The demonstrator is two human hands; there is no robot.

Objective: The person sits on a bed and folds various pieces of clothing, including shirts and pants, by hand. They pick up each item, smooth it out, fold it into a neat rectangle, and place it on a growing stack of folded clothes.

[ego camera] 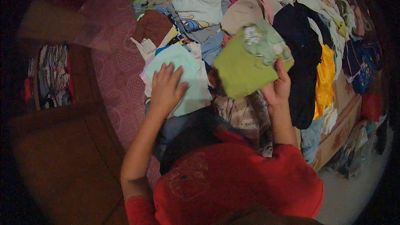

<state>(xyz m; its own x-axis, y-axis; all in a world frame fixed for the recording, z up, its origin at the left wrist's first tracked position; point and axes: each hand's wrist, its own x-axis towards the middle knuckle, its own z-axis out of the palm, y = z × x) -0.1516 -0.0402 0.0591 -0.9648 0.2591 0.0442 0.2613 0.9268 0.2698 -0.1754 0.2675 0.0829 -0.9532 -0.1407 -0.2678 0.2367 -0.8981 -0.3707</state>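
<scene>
My right hand (pixel 279 84) grips a folded lime-green garment (pixel 247 65) by its right edge, with the thumb on top. The garment has a pale green printed part and is slightly blurred. My left hand (pixel 167 89) rests flat, fingers spread, on a folded pale mint cloth (pixel 190 90). That cloth tops a stack of folded clothes in front of me. Behind the stack lie a brown garment (pixel 154 26) and a pale T-shirt (pixel 200 11) with a cartoon eye print. A patterned brownish cloth (pixel 239 111) lies below the lime-green garment.
Black garments (pixel 297 68) and a shiny yellow-orange cloth (pixel 325 79) lie to the right. More loose clothes spread toward the far right edge. On the left, a dark wooden cabinet (pixel 62 156) stands beside the pinkish patterned cover (pixel 112 68); an opening shows stacked clothes (pixel 53 75).
</scene>
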